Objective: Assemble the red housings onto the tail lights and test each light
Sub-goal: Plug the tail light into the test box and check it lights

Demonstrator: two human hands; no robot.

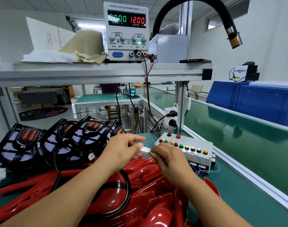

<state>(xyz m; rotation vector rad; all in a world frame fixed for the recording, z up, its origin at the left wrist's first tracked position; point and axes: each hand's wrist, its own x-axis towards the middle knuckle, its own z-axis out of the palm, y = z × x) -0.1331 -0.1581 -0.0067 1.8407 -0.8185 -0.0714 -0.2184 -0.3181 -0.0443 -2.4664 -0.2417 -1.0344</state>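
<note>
Over the red housings (149, 192) heaped at the bench's near edge, the left hand (122, 149) pinches a white plug (144, 149). The right hand (169, 159) pinches what looks to be its mating end, tip to tip, just beside the test box (189, 147). Bare tail lights (25, 145) lean in a row to the left. I'd line the halves up square before pushing, gripping the bodies rather than the thin wires (the supply (126, 30) reads 12.00 volts, zero current, so nothing draws). Push until it seats, then try the buttons.
</note>
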